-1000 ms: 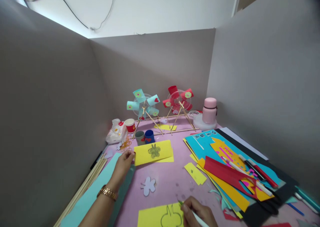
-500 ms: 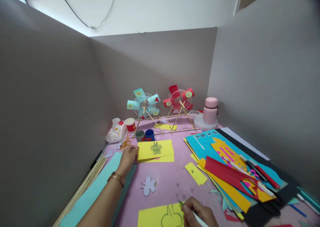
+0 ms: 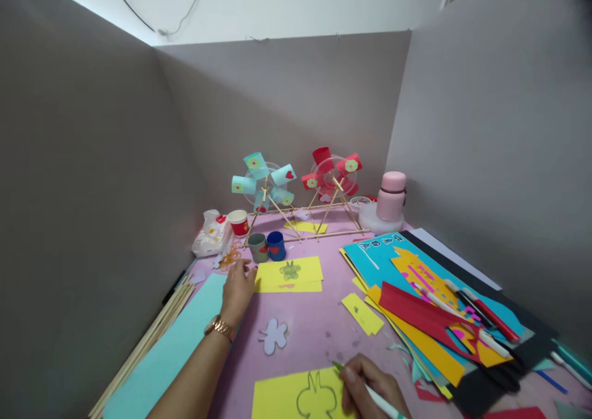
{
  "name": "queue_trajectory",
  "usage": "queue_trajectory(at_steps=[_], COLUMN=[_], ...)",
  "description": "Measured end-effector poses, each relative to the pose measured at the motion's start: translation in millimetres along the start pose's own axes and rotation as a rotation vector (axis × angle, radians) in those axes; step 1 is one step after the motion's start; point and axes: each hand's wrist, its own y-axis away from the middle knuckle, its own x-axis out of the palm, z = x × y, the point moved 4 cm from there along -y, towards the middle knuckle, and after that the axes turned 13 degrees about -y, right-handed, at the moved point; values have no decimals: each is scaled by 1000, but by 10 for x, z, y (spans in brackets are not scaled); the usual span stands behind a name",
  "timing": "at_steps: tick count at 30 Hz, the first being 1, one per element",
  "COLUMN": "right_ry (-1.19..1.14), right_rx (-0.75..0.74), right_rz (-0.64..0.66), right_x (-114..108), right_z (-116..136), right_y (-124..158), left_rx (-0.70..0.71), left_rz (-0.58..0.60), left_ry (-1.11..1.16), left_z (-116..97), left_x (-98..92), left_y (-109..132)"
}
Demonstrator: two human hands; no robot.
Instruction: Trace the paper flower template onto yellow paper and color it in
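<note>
Tabletop (image 3: 324, 329) lies open between left hand (image 3: 238, 289) and right hand (image 3: 365, 383), pen (image 3: 382, 402).

Open pink tabletop (image 3: 314, 329) mid-desk, paper flower cutout (image 3: 273, 335) lying there, paper stack (image 3: 416, 302) crowding right, cups (image 3: 267, 246) and pinwheels (image 3: 296, 182) blocking rear.

A pink table (image 3: 319, 320) carries a yellow sheet (image 3: 282, 400) with a green outline at its near edge, a white flower cutout (image 3: 273, 335) beyond it, and a yellow pair (image 3: 289, 275) of sheets further back. To the left lie a pale blue sheet (image 3: 166, 351) and sticks (image 3: 148, 339); to the right are a yellow strip (image 3: 362, 313) and a paper stack (image 3: 416, 339). At the back stand a grey cup (image 3: 258, 247), blue cup (image 3: 276, 245), red cup (image 3: 239, 222), bag (image 3: 211, 234), two wheel models (image 3: 263, 182) (image 3: 330, 172) and a pink flask (image 3: 391, 196).
</note>
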Motion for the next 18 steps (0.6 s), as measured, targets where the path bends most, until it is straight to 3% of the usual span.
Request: queue_trajectory(at_steps=[3, 7, 10, 13, 17, 18], right_ry=[-94, -227, -261, -276, -237, -215], right_rx=[24, 16, 8, 12, 27, 28], right_rz=[-45, -132, -179, -194, -197, -189], right_x=[-11, -17, -15, -12, -17, -18], right_z=[118, 207, 201, 169, 157, 167], right_y=[53, 89, 86, 72, 66, 69], left_rx=[130, 326, 462, 617, 942, 967], left_rz=[19, 208, 302, 310, 204, 190], left_ry=[21, 91, 122, 77, 14, -14], left_z=[-173, -375, -440, -392, -231, -181], left_x=[-93, -154, -162, -65, 187, 255], left_y=[432, 1136, 1533, 1735, 1844, 1850])
